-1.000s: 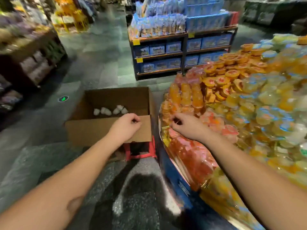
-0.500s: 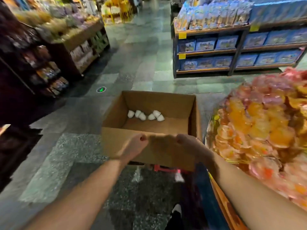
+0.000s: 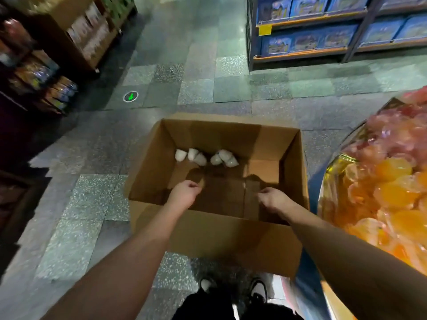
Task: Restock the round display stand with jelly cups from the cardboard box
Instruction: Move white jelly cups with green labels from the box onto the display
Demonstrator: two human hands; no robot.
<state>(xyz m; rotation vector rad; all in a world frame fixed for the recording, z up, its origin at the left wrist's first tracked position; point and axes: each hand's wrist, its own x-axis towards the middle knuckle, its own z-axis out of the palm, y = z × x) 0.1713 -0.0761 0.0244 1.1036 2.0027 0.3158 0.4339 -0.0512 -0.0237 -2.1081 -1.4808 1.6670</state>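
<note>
Now both my left hand (image 3: 184,192) and right hand (image 3: 272,198) hang loosely curled, holding nothing, inside the cardboard box (image 3: 208,236). Remaining jelly cups (image 3: 205,157) lie along its far wall; I'd reach deeper and scoop several together.

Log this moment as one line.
left hand: empty, in cardboard box | right hand: empty, in box | white jelly cups: untouched, far wall
</note>
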